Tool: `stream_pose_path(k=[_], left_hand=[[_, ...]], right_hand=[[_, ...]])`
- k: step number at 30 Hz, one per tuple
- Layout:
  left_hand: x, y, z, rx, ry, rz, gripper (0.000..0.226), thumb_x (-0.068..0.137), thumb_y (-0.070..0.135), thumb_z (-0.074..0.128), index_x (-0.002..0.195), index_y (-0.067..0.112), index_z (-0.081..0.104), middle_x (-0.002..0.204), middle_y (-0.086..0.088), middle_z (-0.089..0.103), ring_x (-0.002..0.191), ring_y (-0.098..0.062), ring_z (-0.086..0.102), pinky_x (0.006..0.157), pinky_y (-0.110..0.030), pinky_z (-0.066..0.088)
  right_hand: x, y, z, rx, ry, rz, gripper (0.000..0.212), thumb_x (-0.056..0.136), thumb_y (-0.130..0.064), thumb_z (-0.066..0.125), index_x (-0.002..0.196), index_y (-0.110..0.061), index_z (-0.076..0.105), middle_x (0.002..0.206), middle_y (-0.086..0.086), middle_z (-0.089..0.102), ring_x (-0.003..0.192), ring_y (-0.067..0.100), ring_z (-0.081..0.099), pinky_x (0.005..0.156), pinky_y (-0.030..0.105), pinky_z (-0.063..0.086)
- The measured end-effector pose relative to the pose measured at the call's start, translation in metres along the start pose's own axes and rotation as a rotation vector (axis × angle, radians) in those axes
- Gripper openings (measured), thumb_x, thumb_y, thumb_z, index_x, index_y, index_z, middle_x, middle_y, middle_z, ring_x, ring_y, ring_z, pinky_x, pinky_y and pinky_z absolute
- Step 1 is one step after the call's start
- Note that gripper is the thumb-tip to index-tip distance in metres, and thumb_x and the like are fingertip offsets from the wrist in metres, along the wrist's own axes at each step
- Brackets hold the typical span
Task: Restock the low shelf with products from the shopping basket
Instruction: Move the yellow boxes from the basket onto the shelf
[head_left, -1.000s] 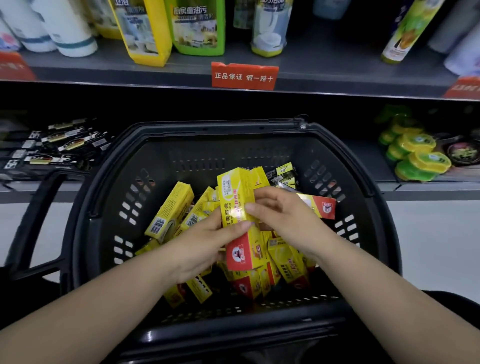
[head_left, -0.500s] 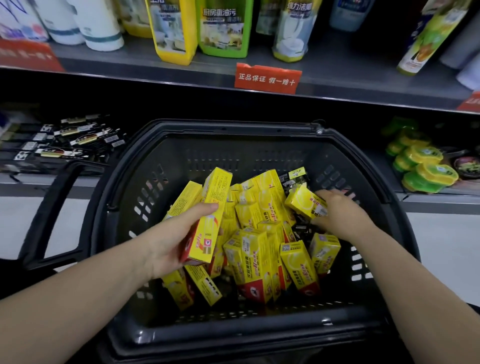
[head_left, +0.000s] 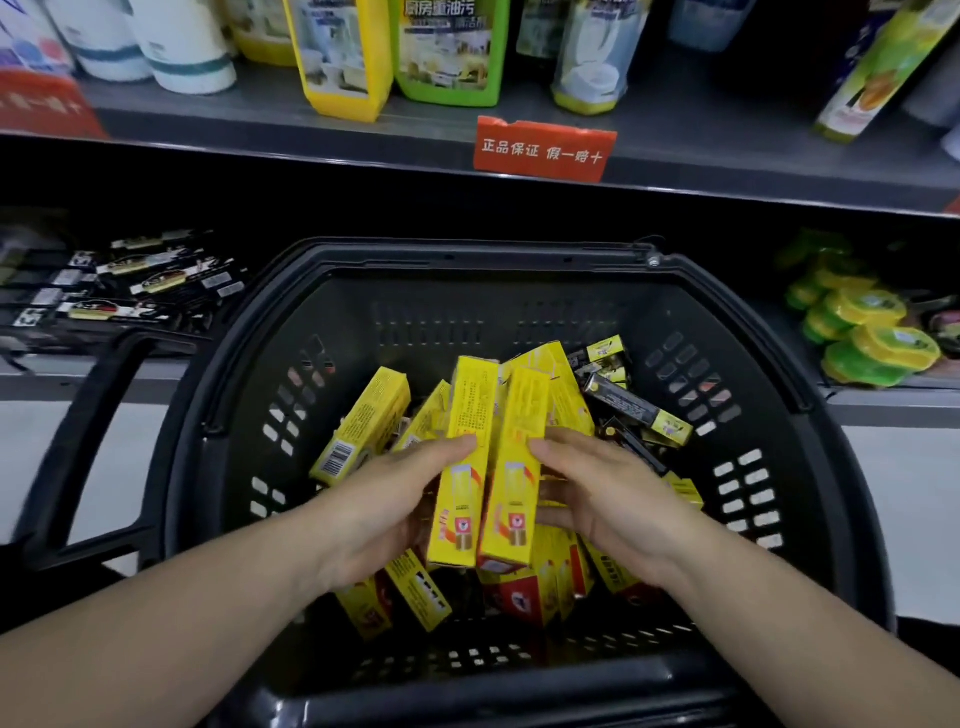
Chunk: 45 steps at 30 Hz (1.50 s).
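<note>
Left hand (head_left: 384, 506): fingers closed around left yellow box (head_left: 460, 467) | Right hand (head_left: 608, 493): fingers closed around right yellow box (head_left: 514, 467) | Boxes: side by side, touching, above loose boxes inside black basket (head_left: 467, 291) | Low shelf (head_left: 883, 400): behind basket

Both hands' fingers (head_left: 558, 517) hidden behind boxes (head_left: 506, 467); bottles (head_left: 343, 52) cut off above.

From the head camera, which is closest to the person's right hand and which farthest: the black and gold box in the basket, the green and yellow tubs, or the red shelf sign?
From the right hand:
1. Black and gold box, just beyond the fingers, inside the basket.
2. Green and yellow tubs, off to the right on the low shelf.
3. Red shelf sign, up on the higher shelf's edge.
</note>
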<state>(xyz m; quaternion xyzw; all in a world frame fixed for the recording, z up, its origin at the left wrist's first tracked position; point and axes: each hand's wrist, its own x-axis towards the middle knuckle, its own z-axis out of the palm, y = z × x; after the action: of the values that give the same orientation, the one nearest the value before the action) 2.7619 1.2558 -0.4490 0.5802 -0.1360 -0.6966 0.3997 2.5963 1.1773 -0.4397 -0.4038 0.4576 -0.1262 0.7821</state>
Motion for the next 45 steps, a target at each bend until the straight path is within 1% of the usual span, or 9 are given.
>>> stream_pose_path(k=[5,11,15,19,24,28,30,41,45], left_hand=[[-0.003,-0.002,0.000,0.105,-0.076,0.056,0.053,0.061,0.033,0.070,0.112,0.020,0.063,0.097,-0.002,0.075,0.085,-0.017,0.072,0.067,-0.029,0.058],[0.001,-0.003,-0.004,0.185,0.049,0.073,0.050,0.063,0.022,0.075,0.111,0.020,0.061,0.098,-0.004,0.074,0.091,-0.022,0.069,0.076,-0.037,0.055],[0.004,-0.003,-0.007,0.178,0.078,0.078,0.023,0.078,0.016,0.071,0.097,0.026,0.063,0.097,-0.002,0.074,0.091,-0.022,0.069,0.076,-0.037,0.055],[0.003,-0.005,-0.007,0.168,0.062,0.093,0.028,0.077,0.016,0.071,0.101,0.027,0.062,0.097,-0.001,0.075,0.088,-0.019,0.070,0.069,-0.033,0.055],[-0.001,0.002,-0.010,0.089,0.045,0.122,0.053,0.067,0.023,0.072,0.118,0.020,0.058,0.099,-0.003,0.074,0.090,-0.022,0.070,0.071,-0.035,0.056],[-0.011,0.019,-0.015,0.004,-0.009,0.172,0.053,0.066,0.026,0.070,0.116,0.015,0.059,0.083,-0.006,0.074,0.063,-0.019,0.071,0.044,-0.023,0.051],[-0.016,0.029,-0.020,0.005,-0.009,0.217,0.055,0.062,0.029,0.071,0.115,0.017,0.060,0.093,-0.008,0.074,0.076,-0.022,0.072,0.052,-0.028,0.055],[-0.043,0.063,-0.075,0.045,0.154,0.417,0.057,0.061,0.031,0.069,0.115,0.017,0.059,0.093,-0.004,0.075,0.078,-0.021,0.073,0.056,-0.029,0.058],[-0.055,0.078,-0.109,0.074,0.237,0.454,0.050,0.059,0.035,0.070,0.106,0.020,0.063,0.084,-0.001,0.076,0.070,-0.016,0.072,0.050,-0.024,0.054]], right_hand=[[-0.002,0.005,0.006,-0.245,-0.037,-0.106,0.028,0.090,-0.024,0.055,0.118,-0.024,0.048,0.107,-0.003,0.067,0.092,0.009,0.069,0.074,0.023,0.057],[0.002,-0.030,-0.067,-1.582,0.262,-0.234,0.034,0.093,-0.036,0.052,0.123,-0.021,0.055,0.124,-0.002,0.057,0.107,0.016,0.056,0.090,0.033,0.046],[0.008,-0.009,-0.082,-1.714,0.057,0.110,0.061,0.084,-0.039,0.065,0.137,-0.022,0.041,0.133,0.001,0.051,0.118,0.020,0.048,0.091,0.030,0.044],[0.022,0.006,-0.069,-1.914,0.045,0.069,0.051,0.081,-0.034,0.068,0.125,-0.018,0.050,0.122,0.003,0.057,0.112,0.024,0.052,0.088,0.035,0.044],[0.007,-0.022,-0.064,-1.261,0.094,-0.073,0.036,0.074,-0.039,0.073,0.099,-0.020,0.055,0.091,0.005,0.064,0.082,0.021,0.060,0.074,0.035,0.048],[0.001,-0.045,-0.030,-0.602,0.257,-0.335,0.033,0.081,-0.037,0.065,0.088,-0.005,0.065,0.092,0.020,0.068,0.078,0.024,0.063,0.075,0.035,0.052],[0.010,-0.053,-0.003,-0.433,0.312,-0.407,0.032,0.084,-0.029,0.062,0.083,0.003,0.063,0.081,0.021,0.068,0.069,0.022,0.061,0.063,0.025,0.052],[0.067,-0.089,0.112,-0.201,0.186,-0.168,0.038,0.079,-0.038,0.060,0.104,-0.009,0.059,0.065,0.008,0.064,0.048,0.020,0.063,0.050,0.030,0.053],[0.079,-0.097,0.130,-0.216,0.130,-0.149,0.033,0.083,-0.046,0.056,0.090,-0.014,0.056,0.064,0.006,0.055,0.056,0.020,0.059,0.062,0.031,0.053]])
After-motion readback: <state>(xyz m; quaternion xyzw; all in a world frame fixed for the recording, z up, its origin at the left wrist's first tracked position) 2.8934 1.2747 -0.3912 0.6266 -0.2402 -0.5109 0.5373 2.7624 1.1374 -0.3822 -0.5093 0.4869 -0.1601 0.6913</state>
